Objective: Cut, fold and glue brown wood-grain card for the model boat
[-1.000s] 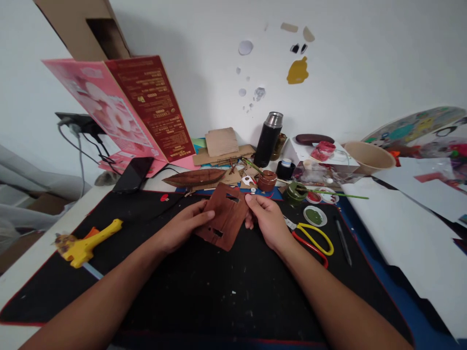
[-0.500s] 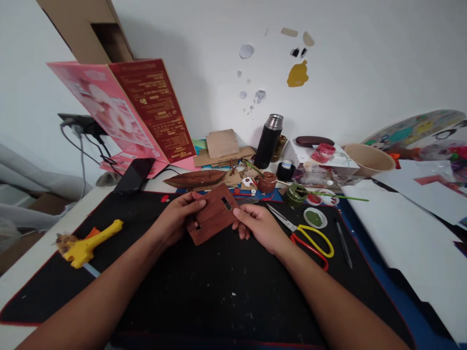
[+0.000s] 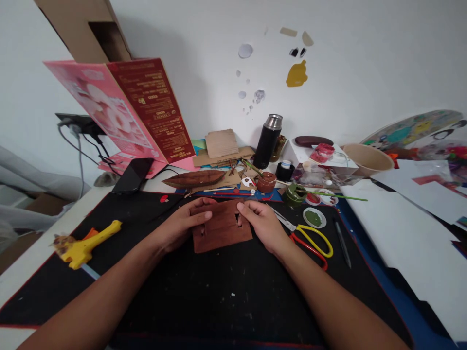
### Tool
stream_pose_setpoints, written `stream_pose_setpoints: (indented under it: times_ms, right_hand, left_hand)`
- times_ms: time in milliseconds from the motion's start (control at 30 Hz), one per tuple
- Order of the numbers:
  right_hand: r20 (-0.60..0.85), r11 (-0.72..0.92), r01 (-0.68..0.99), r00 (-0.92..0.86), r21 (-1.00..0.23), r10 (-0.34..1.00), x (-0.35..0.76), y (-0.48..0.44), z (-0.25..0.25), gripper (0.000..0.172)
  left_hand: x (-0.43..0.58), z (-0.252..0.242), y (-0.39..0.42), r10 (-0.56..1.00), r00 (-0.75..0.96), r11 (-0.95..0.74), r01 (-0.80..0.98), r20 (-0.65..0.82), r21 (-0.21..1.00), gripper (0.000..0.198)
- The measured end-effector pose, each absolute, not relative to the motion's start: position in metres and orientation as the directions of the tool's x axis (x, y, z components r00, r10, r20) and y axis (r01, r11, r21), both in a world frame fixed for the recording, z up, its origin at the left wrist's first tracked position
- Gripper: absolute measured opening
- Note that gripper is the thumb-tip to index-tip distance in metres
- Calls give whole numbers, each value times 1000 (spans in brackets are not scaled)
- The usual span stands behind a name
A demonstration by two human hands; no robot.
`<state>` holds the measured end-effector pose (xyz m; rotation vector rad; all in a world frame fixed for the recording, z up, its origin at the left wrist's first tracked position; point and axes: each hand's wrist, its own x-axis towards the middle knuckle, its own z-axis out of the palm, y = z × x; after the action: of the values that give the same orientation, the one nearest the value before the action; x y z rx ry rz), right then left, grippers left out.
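Observation:
Between my hands is a brown painted cardboard piece point(image 3: 222, 228), roughly rectangular, with a slot cut near each side. My left hand point(image 3: 186, 221) grips its left edge, thumb on top and fingers behind. My right hand point(image 3: 260, 223) pinches the upper right corner, its thumb beside the right slot. The piece is held over the black mat point(image 3: 219, 301). Right of my right hand lie scissors point(image 3: 310, 238) with one yellow and one red handle. Behind the piece rests a brown leaf-shaped piece point(image 3: 195, 179).
A yellow glue gun point(image 3: 87, 245) lies at left, near a black phone point(image 3: 133, 175). At the back stand a black thermos point(image 3: 268, 143), a brown paint jar point(image 3: 267, 182) and a green paint jar point(image 3: 295, 195) with a brush across it. A dark pen point(image 3: 343, 243) lies at right.
The cardboard piece has turned clockwise to a nearly level position and moved slightly right and toward me. Both hands still hold it; the right hand has shifted to its upper corner.

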<state>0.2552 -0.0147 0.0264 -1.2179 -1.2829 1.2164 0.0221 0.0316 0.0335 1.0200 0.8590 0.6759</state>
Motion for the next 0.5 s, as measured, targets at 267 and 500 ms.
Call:
stream_pose_setpoints:
  times_ms: [267, 500]
  right_hand:
    - [-119, -106, -167, 67, -980, 991, 255, -13, 21, 46]
    - [-147, -151, -196, -39, -969, 988, 254, -13, 22, 43]
  left_hand:
    - [21, 33, 29, 685, 667, 372, 26, -293, 928, 45]
    - [21, 26, 42, 853, 446, 377, -172, -269, 910, 37]
